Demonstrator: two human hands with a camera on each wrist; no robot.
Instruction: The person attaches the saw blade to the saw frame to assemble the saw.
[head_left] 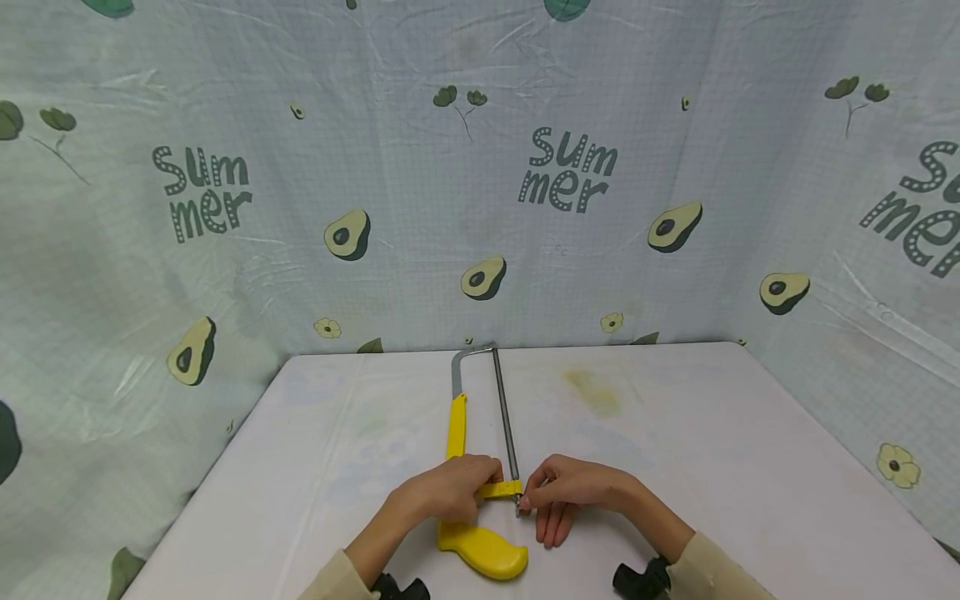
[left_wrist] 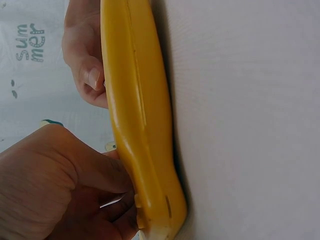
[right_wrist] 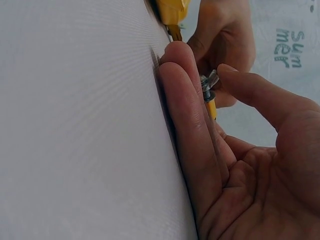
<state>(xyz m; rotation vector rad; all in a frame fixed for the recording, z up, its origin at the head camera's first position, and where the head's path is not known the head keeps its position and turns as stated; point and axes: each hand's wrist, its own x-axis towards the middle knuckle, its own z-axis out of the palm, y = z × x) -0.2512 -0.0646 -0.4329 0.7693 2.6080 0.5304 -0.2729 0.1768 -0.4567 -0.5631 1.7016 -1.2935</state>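
A hacksaw (head_left: 491,552) with a yellow handle and a grey bow frame lies on the white table, its handle toward me. My left hand (head_left: 459,487) grips the yellow frame just ahead of the handle, fingers curled by the crossbar. Along the right side runs a dark, straight blade (head_left: 504,408). At the blade's near end, my right hand (head_left: 573,485) pinches a small metal wing nut (right_wrist: 213,78) with the thumb and a finger. Its other fingers rest along the table. In the left wrist view the handle (left_wrist: 142,100) hides part of the right hand.
The white table (head_left: 675,433) spreads out on both sides of the saw. Behind and beside it hangs a pale curtain (head_left: 405,167) printed with avocados and lettering. The saw's far end reaches the table's back edge. A faint yellowish stain (head_left: 594,392) marks the tabletop.
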